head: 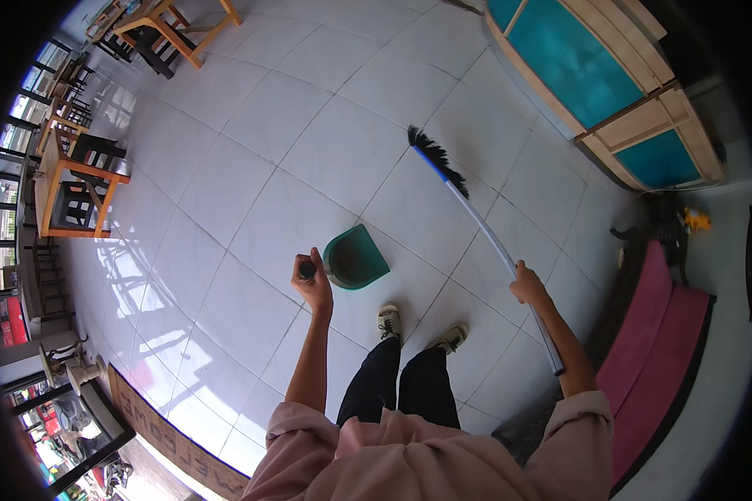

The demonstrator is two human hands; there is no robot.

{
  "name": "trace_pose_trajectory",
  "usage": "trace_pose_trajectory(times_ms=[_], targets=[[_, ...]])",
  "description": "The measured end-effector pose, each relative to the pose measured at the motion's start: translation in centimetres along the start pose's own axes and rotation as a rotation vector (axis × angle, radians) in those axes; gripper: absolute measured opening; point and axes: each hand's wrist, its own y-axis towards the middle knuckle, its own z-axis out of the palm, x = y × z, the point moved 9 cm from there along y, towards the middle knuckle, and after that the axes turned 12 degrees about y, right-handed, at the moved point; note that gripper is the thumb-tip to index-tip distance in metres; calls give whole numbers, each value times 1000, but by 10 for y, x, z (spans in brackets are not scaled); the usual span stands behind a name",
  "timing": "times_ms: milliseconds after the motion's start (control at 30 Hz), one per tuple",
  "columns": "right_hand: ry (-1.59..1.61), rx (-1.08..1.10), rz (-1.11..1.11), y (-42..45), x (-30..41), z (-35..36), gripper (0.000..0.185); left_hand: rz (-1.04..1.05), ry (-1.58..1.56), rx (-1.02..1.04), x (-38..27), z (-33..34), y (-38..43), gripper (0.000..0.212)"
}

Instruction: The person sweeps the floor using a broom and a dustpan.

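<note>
My left hand (314,283) is closed around the upright handle of a green dustpan (356,258), just ahead of my feet. Some dark dust or staining shows inside the pan. In my right hand (530,286) is the silver-grey stick of a broom (494,238), which slants forward and to the left. Black bristles (440,161) fan out from the broom's blue neck, close to the floor. Part of the stick passes behind my fingers and along my forearm.
Wooden tables (55,188) with black plastic stools (97,156) stand at the left. A wooden counter with teal panels (579,56) is at the upper right. A pink sofa (658,363) lies to my right. A brown doormat (156,432) borders the doorway behind left.
</note>
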Motion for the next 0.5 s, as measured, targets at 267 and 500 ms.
trace_pose_trajectory(times_ms=[267, 500], targets=[[328, 39, 232, 75, 3, 53, 38, -5, -4, 55, 3, 16, -4, 33], [9, 381, 117, -47, -8, 101, 46, -13, -7, 21, 9, 5, -12, 33]])
